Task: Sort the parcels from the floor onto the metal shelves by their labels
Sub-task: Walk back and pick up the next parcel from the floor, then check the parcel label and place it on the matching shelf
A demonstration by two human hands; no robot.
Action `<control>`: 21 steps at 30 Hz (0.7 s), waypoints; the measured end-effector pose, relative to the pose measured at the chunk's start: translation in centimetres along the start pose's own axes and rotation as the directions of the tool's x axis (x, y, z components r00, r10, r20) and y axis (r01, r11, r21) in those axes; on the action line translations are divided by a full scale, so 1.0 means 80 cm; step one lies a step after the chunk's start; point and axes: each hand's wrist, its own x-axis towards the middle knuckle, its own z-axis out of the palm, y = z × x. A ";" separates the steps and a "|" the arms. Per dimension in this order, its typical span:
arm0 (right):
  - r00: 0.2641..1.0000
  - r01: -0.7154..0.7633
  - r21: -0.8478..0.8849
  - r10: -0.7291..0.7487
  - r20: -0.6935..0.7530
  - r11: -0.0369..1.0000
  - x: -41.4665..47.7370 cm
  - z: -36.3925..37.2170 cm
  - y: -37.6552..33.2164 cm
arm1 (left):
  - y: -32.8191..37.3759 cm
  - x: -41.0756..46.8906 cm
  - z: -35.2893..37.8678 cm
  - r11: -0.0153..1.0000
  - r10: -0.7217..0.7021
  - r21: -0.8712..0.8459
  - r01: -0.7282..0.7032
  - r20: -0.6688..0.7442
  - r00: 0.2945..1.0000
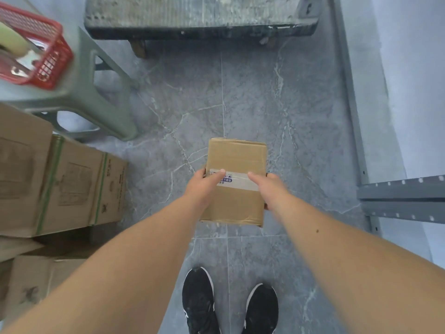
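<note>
The parcel (237,155), a small brown cardboard box, is held above the grey marble-patterned floor (240,92) in front of the person, between both hands; the left hand (207,186) grasps its left edge with the thumb laid across the top, and the right hand (269,189) grasps its right edge the same way; the fingers of both hands go under or behind the box and are hidden. A pale label (240,180) runs across the top of the parcel; the left thumb covers its left end, and the blue print on it is too small and blurred to read. Two black shoes (197,300) show below the parcel, cut off by the lower edge.

At the right, a grey metal shelf (404,196) shows only a perforated beam and an upright; the rest runs out of view. At the left, stacked cardboard boxes (60,184) with green strapping are blurred and partly cut off; their markings cannot be made out. Beyond them stands a pale green stool (96,100) bearing a red mesh basket (36,49); its contents are blurred past telling. At the top lies a worn grey platform (199,18); only its near edge is in view.
</note>
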 end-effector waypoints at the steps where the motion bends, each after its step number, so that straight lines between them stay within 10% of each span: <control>1: 1.000 0.007 -0.002 -0.007 0.007 1.000 -0.008 -0.003 -0.008 | 0.008 -0.009 -0.002 1.000 0.009 0.005 -0.009 -0.005 1.000; 21: 0.977 0.212 0.142 -0.214 0.001 0.967 -0.305 -0.107 -0.323 | 0.345 -0.279 -0.058 0.928 0.361 0.119 -0.354 -0.040 0.932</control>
